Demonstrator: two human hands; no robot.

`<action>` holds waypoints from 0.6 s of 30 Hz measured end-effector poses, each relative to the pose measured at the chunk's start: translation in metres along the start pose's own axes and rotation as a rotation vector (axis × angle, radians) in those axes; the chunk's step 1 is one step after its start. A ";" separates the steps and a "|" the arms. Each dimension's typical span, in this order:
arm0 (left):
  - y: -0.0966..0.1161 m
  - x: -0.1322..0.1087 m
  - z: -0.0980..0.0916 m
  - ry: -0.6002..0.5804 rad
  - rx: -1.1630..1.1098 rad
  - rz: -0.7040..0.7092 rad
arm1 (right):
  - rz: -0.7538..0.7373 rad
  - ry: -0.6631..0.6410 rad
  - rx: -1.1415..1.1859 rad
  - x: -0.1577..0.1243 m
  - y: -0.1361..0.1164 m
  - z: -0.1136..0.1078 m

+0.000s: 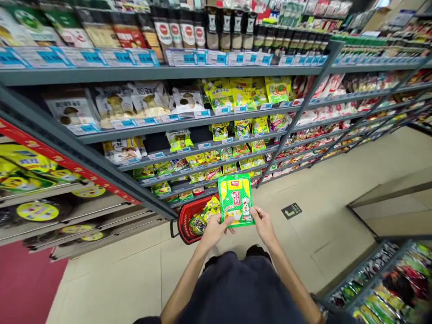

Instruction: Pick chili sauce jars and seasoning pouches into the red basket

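Note:
A green and yellow seasoning packet (235, 198) with red lettering and a cartoon chicken faces up in front of my body. Its lower left edge is pinched by my left hand (216, 228), thumb on the front. On the lower right edge, my right hand (262, 223) grips it too, a ring on one finger. Below and to the left of the packet, a red shopping basket (185, 221) stands on the floor with several yellow and green packets (206, 215) inside. The packet and my left hand cover part of the basket.
Grey shelving (189, 126) ahead carries several rows of seasoning bags, with spice bottles (187, 29) on top. A slanted upright (300, 108) divides the bays. A floor arrow sign (291, 210) lies at right. Another low display (388, 288) stands at lower right, a side rack (37, 198) at left.

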State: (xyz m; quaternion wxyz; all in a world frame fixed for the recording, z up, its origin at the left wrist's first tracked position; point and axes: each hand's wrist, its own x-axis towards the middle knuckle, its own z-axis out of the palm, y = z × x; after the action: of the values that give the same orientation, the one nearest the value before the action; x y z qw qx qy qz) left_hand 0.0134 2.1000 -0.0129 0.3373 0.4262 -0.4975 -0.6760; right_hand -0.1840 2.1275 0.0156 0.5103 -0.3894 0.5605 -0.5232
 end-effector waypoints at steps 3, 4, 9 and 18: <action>-0.001 0.010 0.041 0.047 0.003 -0.007 | 0.007 -0.029 0.065 0.008 0.011 -0.041; -0.002 0.013 0.057 0.065 0.016 -0.008 | 0.010 -0.043 0.089 0.009 0.014 -0.057; -0.006 0.030 0.148 0.134 0.097 -0.058 | 0.064 -0.150 0.194 0.009 0.019 -0.152; 0.004 0.061 0.265 0.173 0.039 -0.152 | 0.129 -0.191 0.233 0.029 0.005 -0.262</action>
State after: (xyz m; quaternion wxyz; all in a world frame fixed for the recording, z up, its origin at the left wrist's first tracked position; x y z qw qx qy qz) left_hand -0.2530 2.1474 0.0137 0.3184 0.5259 -0.4459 -0.6506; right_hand -0.4454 2.1492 -0.0117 0.6355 -0.3389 0.4688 -0.5114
